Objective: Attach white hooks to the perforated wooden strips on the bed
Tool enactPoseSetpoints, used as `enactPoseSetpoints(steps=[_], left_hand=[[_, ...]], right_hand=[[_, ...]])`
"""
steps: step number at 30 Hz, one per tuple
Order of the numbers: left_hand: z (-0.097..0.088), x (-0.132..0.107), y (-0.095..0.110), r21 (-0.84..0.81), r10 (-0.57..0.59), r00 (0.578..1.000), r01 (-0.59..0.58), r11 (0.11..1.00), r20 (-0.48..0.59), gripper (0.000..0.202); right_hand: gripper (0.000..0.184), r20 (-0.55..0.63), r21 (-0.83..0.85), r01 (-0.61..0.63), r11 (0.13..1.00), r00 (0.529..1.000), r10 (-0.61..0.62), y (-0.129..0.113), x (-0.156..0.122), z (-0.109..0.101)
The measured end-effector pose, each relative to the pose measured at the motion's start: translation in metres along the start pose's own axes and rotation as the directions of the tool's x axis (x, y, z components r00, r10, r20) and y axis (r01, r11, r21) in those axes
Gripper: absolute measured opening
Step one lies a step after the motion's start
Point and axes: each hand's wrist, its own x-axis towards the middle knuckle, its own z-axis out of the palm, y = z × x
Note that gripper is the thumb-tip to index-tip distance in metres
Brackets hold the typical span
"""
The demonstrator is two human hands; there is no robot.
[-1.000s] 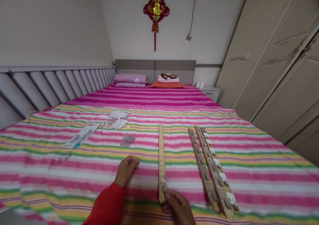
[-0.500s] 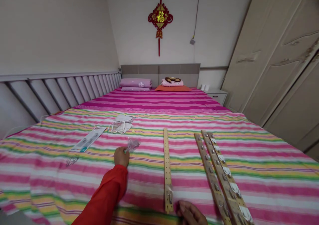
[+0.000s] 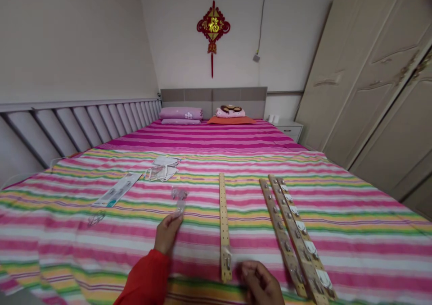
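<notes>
My left hand (image 3: 168, 232) pinches a clear adhesive hook (image 3: 181, 207) by its lower edge, just above the striped bed cover. Beyond it lie a few more clear adhesive hooks (image 3: 178, 192) in a small heap. My right hand (image 3: 261, 281) is at the near edge with its fingers curled together; what they hold, if anything, is hidden. Beside it, a narrow wooden strip (image 3: 223, 224) with rows of holes lies lengthwise, and one clear hook (image 3: 227, 261) sits on its near end.
Further right lie wooden strips (image 3: 282, 233) bearing metal hooks and white hooks (image 3: 311, 249). On the left are a hook package (image 3: 118, 189), a tangle of thin wire-like pieces (image 3: 96, 217) and white packets or backing sheets (image 3: 164, 167). A bed rail (image 3: 81, 127) runs along the left.
My left hand has drawn back from the heap toward me and slightly right, now with a clear hook in its fingers. My right hand has stayed near the strip's end.
</notes>
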Motion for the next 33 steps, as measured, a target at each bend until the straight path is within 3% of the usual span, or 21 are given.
enactPoseSetpoints(steps=[3, 6, 10, 14, 17, 21, 24, 26, 29, 31, 33], left_hand=[[0.017, -0.037, 0.015, -0.19, -0.22, 0.966, 0.244, 0.951, 0.137, 0.041], [0.031, -0.072, 0.026, -0.191, -0.355, 0.886, 0.42, 0.887, 0.299, 0.04], [0.043, -0.105, 0.033, -0.044, -0.322, 0.825, 0.385, 0.922, 0.465, 0.041], [0.046, -0.119, 0.037, 0.124, -0.339, 0.751, 0.329, 0.936, 0.567, 0.048], [0.046, -0.126, 0.041, 0.154, -0.393, 0.687, 0.384, 0.91, 0.61, 0.051], [0.048, -0.137, 0.048, 0.065, -0.44, 0.633, 0.525, 0.849, 0.638, 0.051], [0.05, -0.141, 0.049, -0.037, -0.432, 0.653, 0.576, 0.817, 0.622, 0.049], [0.05, -0.14, 0.045, -0.067, -0.41, 0.69, 0.552, 0.831, 0.596, 0.049], [0.049, -0.137, 0.036, -0.003, -0.387, 0.73, 0.47, 0.883, 0.563, 0.05], [0.048, -0.135, 0.03, 0.074, -0.373, 0.763, 0.396, 0.915, 0.528, 0.052], [0.045, -0.134, 0.028, 0.133, -0.302, 0.83, 0.272, 0.953, 0.468, 0.053]], right_hand=[[0.043, 0.051, -0.098, 0.156, 0.983, 0.987, -0.151, -0.014, 0.002, 0.006], [0.032, 0.17, -0.214, 0.327, 0.92, 0.94, -0.295, -0.034, 0.005, 0.013], [0.026, 0.299, -0.259, 0.555, 0.79, 0.824, -0.481, -0.056, 0.007, 0.021], [0.036, 0.451, -0.255, 0.675, 0.692, 0.716, -0.532, -0.062, 0.009, 0.023], [0.035, 0.495, -0.254, 0.693, 0.675, 0.693, -0.525, -0.059, 0.009, 0.022], [0.027, 0.461, -0.222, 0.659, 0.719, 0.721, -0.518, -0.057, 0.006, 0.021], [0.019, 0.432, -0.172, 0.595, 0.785, 0.761, -0.483, -0.058, 0.002, 0.022], [0.018, 0.401, -0.127, 0.492, 0.861, 0.82, -0.409, -0.057, 0.001, 0.024], [0.03, 0.339, -0.046, 0.229, 0.972, 0.919, -0.2, -0.056, 0.001, 0.026], [0.039, 0.309, -0.01, 0.099, 0.995, 0.947, -0.092, -0.057, 0.003, 0.027], [0.044, 0.297, -0.009, 0.066, 0.998, 0.953, -0.06, -0.059, 0.006, 0.025]])
